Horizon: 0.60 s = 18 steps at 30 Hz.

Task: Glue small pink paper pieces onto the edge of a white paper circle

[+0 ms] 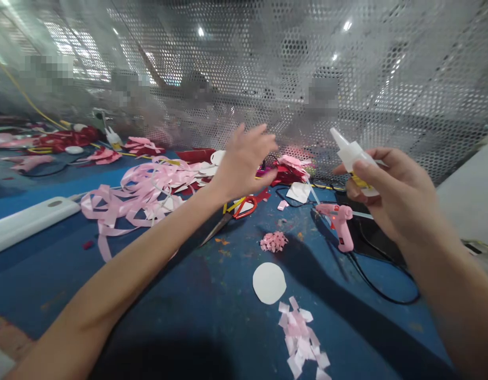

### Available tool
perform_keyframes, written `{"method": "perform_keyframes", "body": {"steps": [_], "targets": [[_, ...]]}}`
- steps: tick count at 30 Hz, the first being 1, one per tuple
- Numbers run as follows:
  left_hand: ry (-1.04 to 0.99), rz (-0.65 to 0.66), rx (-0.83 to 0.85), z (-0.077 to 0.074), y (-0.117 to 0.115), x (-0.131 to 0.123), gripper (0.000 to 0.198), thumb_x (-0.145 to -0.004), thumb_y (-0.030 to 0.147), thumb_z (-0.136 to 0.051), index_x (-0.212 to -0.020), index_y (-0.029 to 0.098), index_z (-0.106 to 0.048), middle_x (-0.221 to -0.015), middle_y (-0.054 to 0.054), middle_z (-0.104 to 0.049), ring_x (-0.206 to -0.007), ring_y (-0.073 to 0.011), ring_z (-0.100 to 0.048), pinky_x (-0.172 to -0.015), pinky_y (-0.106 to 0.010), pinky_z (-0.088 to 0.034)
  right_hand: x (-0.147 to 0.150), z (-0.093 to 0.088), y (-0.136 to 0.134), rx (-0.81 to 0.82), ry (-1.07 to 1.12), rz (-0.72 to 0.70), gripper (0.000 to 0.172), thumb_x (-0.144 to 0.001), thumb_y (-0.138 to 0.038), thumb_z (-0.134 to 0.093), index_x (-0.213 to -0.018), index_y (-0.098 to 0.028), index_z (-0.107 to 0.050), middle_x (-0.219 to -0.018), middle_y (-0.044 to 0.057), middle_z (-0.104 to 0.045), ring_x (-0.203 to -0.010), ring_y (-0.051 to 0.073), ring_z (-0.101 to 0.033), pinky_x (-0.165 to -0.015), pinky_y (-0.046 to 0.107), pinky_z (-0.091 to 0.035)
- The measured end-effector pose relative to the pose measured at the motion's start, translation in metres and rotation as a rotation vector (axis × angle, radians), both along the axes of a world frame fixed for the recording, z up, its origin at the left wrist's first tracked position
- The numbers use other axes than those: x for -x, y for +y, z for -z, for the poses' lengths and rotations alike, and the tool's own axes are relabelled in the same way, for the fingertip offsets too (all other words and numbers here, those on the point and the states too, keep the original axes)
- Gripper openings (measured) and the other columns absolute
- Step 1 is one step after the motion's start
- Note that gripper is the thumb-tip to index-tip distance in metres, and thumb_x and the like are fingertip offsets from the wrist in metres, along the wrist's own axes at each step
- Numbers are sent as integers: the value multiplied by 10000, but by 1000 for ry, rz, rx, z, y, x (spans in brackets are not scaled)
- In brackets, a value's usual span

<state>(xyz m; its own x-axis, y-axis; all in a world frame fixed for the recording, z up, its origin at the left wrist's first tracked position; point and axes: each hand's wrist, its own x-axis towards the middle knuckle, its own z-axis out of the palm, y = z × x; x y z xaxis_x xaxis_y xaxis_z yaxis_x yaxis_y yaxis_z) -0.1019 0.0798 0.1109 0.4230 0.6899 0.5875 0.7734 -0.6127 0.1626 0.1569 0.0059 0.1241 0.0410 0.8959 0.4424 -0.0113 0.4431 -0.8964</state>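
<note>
- A silver-grey perforated sheet (pixel 247 58) rose behind a blue desk (pixel 180 301) speckled with stains.
- The white plastic bottle with a tapered nozzle (pixel 351 154) was held up over the desk's right part, its tip slanting up and leftward.
- The right hand (pixel 404 192) had its grip pinching that bottle between thumb and fingers.
- The left hand (pixel 244 161), slightly blurred, had its grip spread in the air.
- Below the bottle was a pink plastic glue gun (pixel 344 232).
- Nearer the middle lay a small pink petalled cluster (pixel 274 241), a flat white disc (pixel 269 283) and, closest, pale pink ribbon squares (pixel 299 335).
- Red-handled metal scissors (pixel 217 229) lay left of the cluster, near tangled pink satin ribbon (pixel 139 182).
</note>
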Motion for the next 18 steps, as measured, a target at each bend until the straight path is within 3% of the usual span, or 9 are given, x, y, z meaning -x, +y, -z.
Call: {"method": "perform_keyframes", "body": {"steps": [3, 5, 7, 10, 13, 15, 17, 18], "targets": [[217, -47, 260, -1, -3, 3, 638, -779, 570, -600, -1281, 184, -520, -1398, -141, -491, -1329, -345, -385, -1091, -603, -171, -4, -1, 2, -11, 5, 10, 213, -747, -293, -713, -819, -213, -529, -815, 46, -673, -481, 77, -449, -432, 265, -302], [265, -113, 314, -15, -8, 5, 622, -852, 475, -553, -1392, 206, -398, -1477, -117, -395, -1360, -302, -356, -1116, -580, -134, -6, -1, 3, -9, 0, 15, 215, -745, -299, -716, -817, -216, -531, -828, 50, -679, -484, 80, -452, -426, 264, -297], [92, -114, 172, -33, -16, 4, 431, -903, 355, -501, -1302, 194, -518, -1347, -82, -556, -1247, -237, -503, -1088, -442, -298, -7, -1, 5, -13, 2, 23, 215, -741, -303, -721, -815, -214, -540, -815, 49, -676, -482, 81, -456, -432, 265, -315], [-255, -79, -14, -47, -25, 0, 286, -923, 311, -453, -1020, 162, -676, -911, -40, -713, -876, -165, -673, -894, -316, -473, -7, 1, 6, -2, 12, 25, 207, -737, -296, -725, -812, -211, -552, -780, 36, -661, -480, 77, -459, -448, 267, -355], [-399, 8, 59, -30, -28, -5, 316, -948, 250, -355, -1098, 160, -619, -742, -13, -666, -668, -123, -668, -730, -269, -521, -5, 3, 7, 43, 10, 15, 217, -722, -300, -735, -800, -222, -549, -765, 18, -645, -488, 79, -468, -440, 256, -361], [-293, 90, 94, -7, -33, -6, 352, -913, 111, -318, -1131, 160, -589, -898, -47, -679, -846, -139, -673, -813, -295, -517, -3, 5, 7, 75, 2, 19, 230, -699, -316, -755, -798, -231, -565, -723, -6, -615, -487, 76, -464, -424, 239, -359], [0, 184, 104, 19, -46, -7, 411, -806, -8, -372, -1092, 165, -611, -1197, -89, -610, -1153, -187, -560, -972, -355, -449, -2, 7, 8, 104, -13, 24, 231, -678, -328, -770, -819, -238, -611, -637, -31, -554, -485, 72, -449, -410, 219, -358], [112, 223, 113, 32, -55, -7, 403, -786, -21, -380, -1054, 157, -623, -1201, -99, -607, -1153, -204, -554, -962, -365, -454, -2, 8, 8, 114, -19, 24, 231, -671, -327, -774, -832, -236, -636, -598, -39, -520, -485, 71, -440, -404, 211, -357]]}}
